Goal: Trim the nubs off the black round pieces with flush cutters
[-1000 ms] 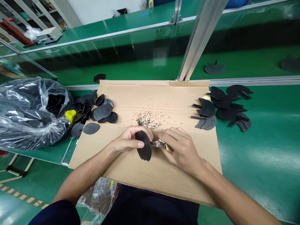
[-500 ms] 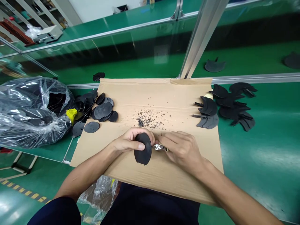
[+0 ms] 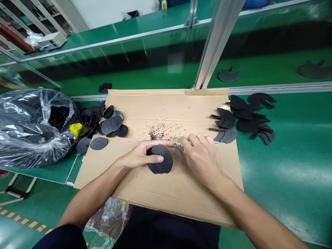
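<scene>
Between the thumb and fingers of my left hand (image 3: pixel 140 154) is a round black plastic disc (image 3: pixel 162 162) with one straight edge, which carries small nubs and faces me. My left index finger stretches along the top of the disc toward the tool. My right hand (image 3: pixel 201 154) is closed around small metal cutting pliers (image 3: pixel 178 146), whose jaws are at the left index fingertip, just beyond the disc's upper right edge. The handles are mostly hidden in my palm. Tiny black plastic bits (image 3: pixel 158 131) lie scattered on the cardboard sheet (image 3: pixel 145 103) behind the disc.
At left, a clear plastic bag (image 3: pixel 31 128) of black parts stands beside loose black discs (image 3: pixel 111 125). Black curved parts with stems (image 3: pixel 225 118) lie at right, some on the cardboard, others on the green table (image 3: pixel 285 155). A metal post (image 3: pixel 218 45) rises behind the cardboard.
The disc has turned so its straight edge faces me and its face shows more fully. My left index finger has straightened. The pliers have moved up, off the disc's right edge.
</scene>
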### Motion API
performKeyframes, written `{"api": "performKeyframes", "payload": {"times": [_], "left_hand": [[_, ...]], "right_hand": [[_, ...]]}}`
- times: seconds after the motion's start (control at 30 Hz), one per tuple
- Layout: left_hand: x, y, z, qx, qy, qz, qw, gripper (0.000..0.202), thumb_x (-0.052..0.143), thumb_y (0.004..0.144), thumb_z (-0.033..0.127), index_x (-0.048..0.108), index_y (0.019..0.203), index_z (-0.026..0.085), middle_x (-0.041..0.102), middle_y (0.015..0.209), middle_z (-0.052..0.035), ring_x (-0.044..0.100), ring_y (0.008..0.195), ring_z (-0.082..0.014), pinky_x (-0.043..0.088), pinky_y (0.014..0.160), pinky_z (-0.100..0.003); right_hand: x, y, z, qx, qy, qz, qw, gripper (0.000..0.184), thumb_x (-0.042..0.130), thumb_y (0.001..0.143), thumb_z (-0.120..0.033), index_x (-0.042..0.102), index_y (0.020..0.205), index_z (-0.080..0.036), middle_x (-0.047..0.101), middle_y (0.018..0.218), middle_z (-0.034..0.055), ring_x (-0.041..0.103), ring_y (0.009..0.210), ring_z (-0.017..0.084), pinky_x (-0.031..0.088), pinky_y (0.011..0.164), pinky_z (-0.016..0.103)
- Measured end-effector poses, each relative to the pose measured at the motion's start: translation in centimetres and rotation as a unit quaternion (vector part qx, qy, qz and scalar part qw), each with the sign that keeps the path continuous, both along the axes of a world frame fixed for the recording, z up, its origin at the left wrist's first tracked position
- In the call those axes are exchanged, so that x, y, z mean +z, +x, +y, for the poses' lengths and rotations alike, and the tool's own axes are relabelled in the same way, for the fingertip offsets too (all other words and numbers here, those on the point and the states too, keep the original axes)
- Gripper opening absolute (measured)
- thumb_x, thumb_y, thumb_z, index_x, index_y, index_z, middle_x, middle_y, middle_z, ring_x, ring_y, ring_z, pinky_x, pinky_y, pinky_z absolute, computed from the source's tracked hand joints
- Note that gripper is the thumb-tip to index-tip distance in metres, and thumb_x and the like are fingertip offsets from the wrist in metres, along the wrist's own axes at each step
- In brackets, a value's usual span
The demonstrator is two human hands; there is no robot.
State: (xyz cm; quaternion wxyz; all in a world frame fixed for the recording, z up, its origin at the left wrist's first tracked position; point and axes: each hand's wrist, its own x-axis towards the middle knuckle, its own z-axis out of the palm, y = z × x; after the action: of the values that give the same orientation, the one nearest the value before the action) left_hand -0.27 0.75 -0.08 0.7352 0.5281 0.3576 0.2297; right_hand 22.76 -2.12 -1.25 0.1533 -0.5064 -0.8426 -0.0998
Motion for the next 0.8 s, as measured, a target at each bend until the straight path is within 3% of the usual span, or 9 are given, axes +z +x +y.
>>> {"api": "performKeyframes", "payload": {"times": [0.2, 0.33, 0.47, 0.67, 0.8], "left_hand": [[-0.9, 0.2, -0.1, 0.178, -0.03, -0.077, 0.981, 0.05, 0.087, 0.073, 0.034, 0.073, 0.118, 0.015, 0.078, 0.096, -0.0082, 0.071, 0.084, -0.0176, 0.056, 0.079, -0.026], [-0.9, 0.2, 0.3, 0.248, -0.058, -0.152, 0.955, 0.064, 0.088, 0.071, 0.036, 0.065, 0.129, 0.019, 0.076, 0.096, -0.0052, 0.068, 0.074, -0.0122, 0.054, 0.069, -0.021], [-1.0, 0.6, 0.5, 0.244, -0.09, -0.198, 0.945, 0.063, 0.092, 0.066, 0.032, 0.064, 0.123, 0.023, 0.074, 0.101, -0.0029, 0.065, 0.069, -0.0096, 0.053, 0.064, -0.02], [-1.1, 0.9, 0.3, 0.232, -0.128, -0.196, 0.944, 0.038, 0.085, 0.073, 0.027, 0.062, 0.102, 0.02, 0.071, 0.101, -0.0029, 0.068, 0.076, -0.0108, 0.055, 0.069, -0.021], [-1.0, 0.9, 0.1, 0.187, -0.134, -0.216, 0.949, 0.038, 0.083, 0.075, 0.029, 0.063, 0.107, 0.019, 0.07, 0.089, -0.0022, 0.067, 0.072, -0.012, 0.055, 0.066, -0.021]], "right_hand": [[1.0, -0.2, -0.1, -0.032, 0.024, 0.012, 0.999, 0.029, 0.055, 0.088, -0.011, 0.063, 0.115, -0.014, 0.061, 0.086, 0.0101, 0.045, 0.081, 0.026, 0.026, 0.067, 0.037], [0.9, -0.4, -0.3, -0.01, 0.062, 0.06, 0.996, 0.042, 0.055, 0.087, -0.014, 0.056, 0.128, -0.015, 0.061, 0.091, 0.0108, 0.047, 0.085, 0.027, 0.031, 0.07, 0.038], [0.3, -0.4, -0.1, 0.023, 0.089, 0.126, 0.988, 0.035, 0.055, 0.091, -0.018, 0.054, 0.126, -0.015, 0.06, 0.097, 0.0125, 0.049, 0.087, 0.027, 0.038, 0.071, 0.038], [0.5, 0.1, 0.3, 0.045, 0.083, 0.199, 0.976, 0.021, 0.05, 0.098, -0.021, 0.057, 0.117, -0.026, 0.061, 0.104, 0.0098, 0.053, 0.103, 0.029, 0.044, 0.094, 0.05], [1.2, 0.5, 0.0, 0.045, 0.02, 0.3, 0.953, 0.026, 0.045, 0.104, -0.034, 0.053, 0.125, -0.021, 0.062, 0.095, 0.0084, 0.058, 0.082, 0.023, 0.047, 0.071, 0.036]]}}
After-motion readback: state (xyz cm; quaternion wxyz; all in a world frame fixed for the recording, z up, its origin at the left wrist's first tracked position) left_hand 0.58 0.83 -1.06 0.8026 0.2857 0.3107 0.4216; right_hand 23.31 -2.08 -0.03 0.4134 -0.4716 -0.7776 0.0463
